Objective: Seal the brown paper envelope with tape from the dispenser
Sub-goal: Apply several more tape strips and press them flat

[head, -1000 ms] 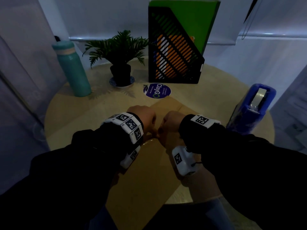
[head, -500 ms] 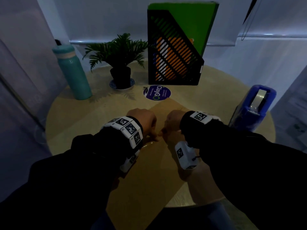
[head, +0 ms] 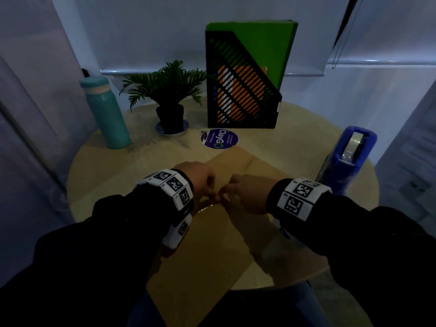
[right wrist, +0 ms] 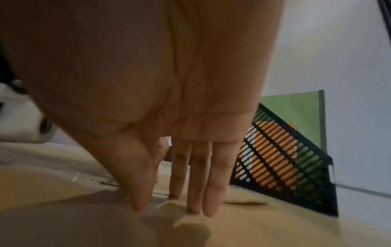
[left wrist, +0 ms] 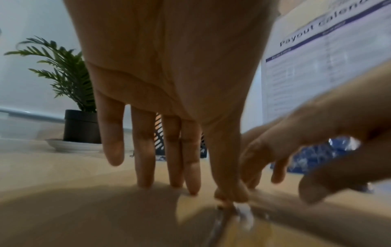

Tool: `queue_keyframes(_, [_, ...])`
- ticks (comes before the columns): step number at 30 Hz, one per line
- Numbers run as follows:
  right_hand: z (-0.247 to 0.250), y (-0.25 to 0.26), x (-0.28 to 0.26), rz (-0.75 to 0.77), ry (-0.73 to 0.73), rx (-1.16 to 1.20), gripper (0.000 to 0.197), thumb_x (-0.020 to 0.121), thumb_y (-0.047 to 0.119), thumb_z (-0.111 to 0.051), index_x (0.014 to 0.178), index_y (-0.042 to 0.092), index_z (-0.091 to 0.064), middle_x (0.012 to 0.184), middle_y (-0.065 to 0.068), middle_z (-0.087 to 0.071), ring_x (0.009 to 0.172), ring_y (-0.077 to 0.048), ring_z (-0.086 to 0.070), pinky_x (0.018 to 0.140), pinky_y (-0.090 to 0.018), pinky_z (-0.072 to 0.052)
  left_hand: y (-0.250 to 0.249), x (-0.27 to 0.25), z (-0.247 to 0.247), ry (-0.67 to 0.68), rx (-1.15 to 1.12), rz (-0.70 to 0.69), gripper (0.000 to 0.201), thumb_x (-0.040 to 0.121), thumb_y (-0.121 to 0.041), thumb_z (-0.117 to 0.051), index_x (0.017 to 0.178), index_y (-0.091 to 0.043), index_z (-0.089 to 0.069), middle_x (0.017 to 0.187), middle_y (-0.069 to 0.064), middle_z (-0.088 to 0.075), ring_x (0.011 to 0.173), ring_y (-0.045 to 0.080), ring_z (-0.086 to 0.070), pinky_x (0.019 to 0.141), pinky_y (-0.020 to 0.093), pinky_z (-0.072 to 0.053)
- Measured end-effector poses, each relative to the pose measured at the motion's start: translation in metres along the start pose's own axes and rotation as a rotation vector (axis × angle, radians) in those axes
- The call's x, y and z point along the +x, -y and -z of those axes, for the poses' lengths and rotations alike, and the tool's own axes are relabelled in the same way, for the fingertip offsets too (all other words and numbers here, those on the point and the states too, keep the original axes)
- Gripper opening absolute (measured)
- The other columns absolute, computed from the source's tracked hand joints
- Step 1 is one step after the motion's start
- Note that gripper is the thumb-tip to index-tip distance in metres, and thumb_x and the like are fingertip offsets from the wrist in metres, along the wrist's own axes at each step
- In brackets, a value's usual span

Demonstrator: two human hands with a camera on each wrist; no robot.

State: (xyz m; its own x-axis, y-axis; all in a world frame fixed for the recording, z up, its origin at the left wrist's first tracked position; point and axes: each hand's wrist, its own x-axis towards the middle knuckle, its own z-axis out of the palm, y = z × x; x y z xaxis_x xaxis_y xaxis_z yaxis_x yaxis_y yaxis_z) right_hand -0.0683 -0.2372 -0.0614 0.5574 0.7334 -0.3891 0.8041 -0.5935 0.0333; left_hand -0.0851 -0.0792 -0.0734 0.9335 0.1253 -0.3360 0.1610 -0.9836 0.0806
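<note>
The brown paper envelope [head: 212, 251] lies slantwise on the round wooden table [head: 106, 175], reaching over its near edge. My left hand [head: 212, 195] and right hand [head: 224, 197] meet over its middle. In the left wrist view my left hand [left wrist: 190, 188] stands its straight fingers on the envelope [left wrist: 84, 217], and the thumb presses a shiny strip of clear tape [left wrist: 243, 215]. In the right wrist view my right hand [right wrist: 173, 203] touches the envelope [right wrist: 253, 225] with straight fingers and thumb tip. The blue tape dispenser [head: 346, 161] stands at the table's right edge, apart from both hands.
At the back of the table stand a teal bottle [head: 106, 114], a potted plant [head: 168, 97] and a black mesh file holder [head: 240, 90] with a green folder. A round purple sticker [head: 219, 139] lies just beyond the envelope's far corner.
Both hands have stayed together on the envelope's middle. My right forearm has rolled, so its wrist unit now sits out of sight beneath the arm.
</note>
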Motion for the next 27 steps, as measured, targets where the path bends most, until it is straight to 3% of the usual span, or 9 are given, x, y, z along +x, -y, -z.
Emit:
queue_keyframes(5, [0.001, -0.001, -0.003, 0.052, 0.052, -0.141, 0.053, 0.098, 0.014, -0.040, 0.147, 0.031, -0.032, 0.142, -0.010, -0.035, 0.118, -0.030, -0.049, 0.097, -0.040, -0.048, -0.007, 0.003, 0.001, -0.004, 0.021, 0.028, 0.035, 0.073, -0.048, -0.076, 0.094, -0.023, -0.065, 0.104, -0.002, -0.065, 0.095, 0.020, -0.062, 0.079, 0.031, -0.048])
queue_keyframes(10, [-0.001, -0.007, 0.000, 0.043, 0.036, -0.132, 0.048, 0.099, 0.020, -0.043, 0.146, 0.021, -0.035, 0.140, -0.010, -0.036, 0.120, -0.028, -0.046, 0.098, -0.035, -0.044, -0.006, 0.005, 0.001, -0.015, 0.052, 0.030, 0.052, 0.070, -0.049, -0.078, 0.110, -0.022, -0.059, 0.115, 0.000, -0.055, 0.102, 0.024, -0.058, 0.082, 0.033, -0.045])
queue_keyframes(15, [-0.005, -0.004, 0.001, 0.022, 0.052, -0.166, 0.051, 0.099, 0.027, -0.043, 0.148, 0.020, -0.030, 0.140, -0.011, -0.034, 0.117, -0.029, -0.047, 0.091, -0.035, -0.044, -0.004, 0.007, 0.000, 0.014, 0.071, 0.028, 0.058, 0.068, -0.054, -0.077, 0.114, -0.027, -0.054, 0.118, -0.004, -0.059, 0.104, 0.021, -0.057, 0.087, 0.035, -0.048])
queue_keyframes(21, [0.003, -0.001, -0.008, 0.062, 0.135, -0.224, 0.056, 0.100, 0.028, -0.037, 0.152, 0.028, -0.017, 0.150, -0.012, -0.025, 0.119, -0.029, -0.048, 0.095, -0.037, -0.047, -0.006, 0.005, 0.002, 0.021, 0.121, 0.030, 0.067, 0.071, -0.056, -0.074, 0.126, -0.026, -0.051, 0.124, -0.001, -0.059, 0.108, 0.023, -0.056, 0.085, 0.033, -0.045])
queue_keyframes(27, [0.008, 0.001, -0.012, 0.056, 0.161, -0.231, 0.052, 0.102, 0.024, -0.035, 0.152, 0.016, -0.022, 0.153, -0.011, -0.025, 0.130, -0.028, -0.041, 0.101, -0.035, -0.040, -0.007, -0.007, 0.001, 0.034, 0.175, 0.002, 0.056, 0.078, -0.054, -0.068, 0.124, -0.023, -0.055, 0.116, 0.001, -0.063, 0.102, 0.024, -0.060, 0.087, 0.036, -0.051])
